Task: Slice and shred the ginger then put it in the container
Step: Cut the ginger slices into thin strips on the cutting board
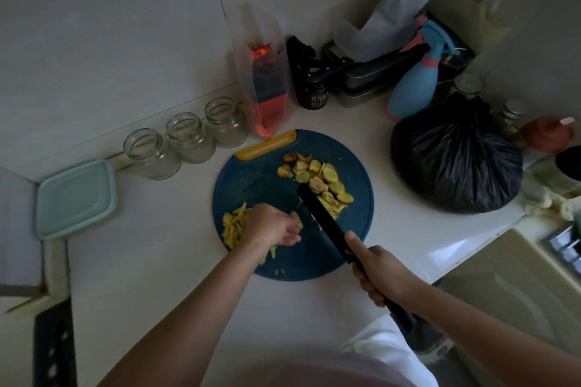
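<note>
On the board [261, 179], left grip [273, 226] seemingly pinches ginger [297, 220]; right grip [377, 273] clasps knife [323, 217].

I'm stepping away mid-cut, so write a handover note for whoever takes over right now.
Left hand pinches a pale ginger piece mid-board. Right hand grips the long black kitchen knife, blade over the round dark-blue cutting board.
Done: yellow ginger shreds heaped at the board's left.
Left: the pile of round ginger slices at upper right needs shredding; then everything goes into the pale teal square plastic container left of the board.
</note>
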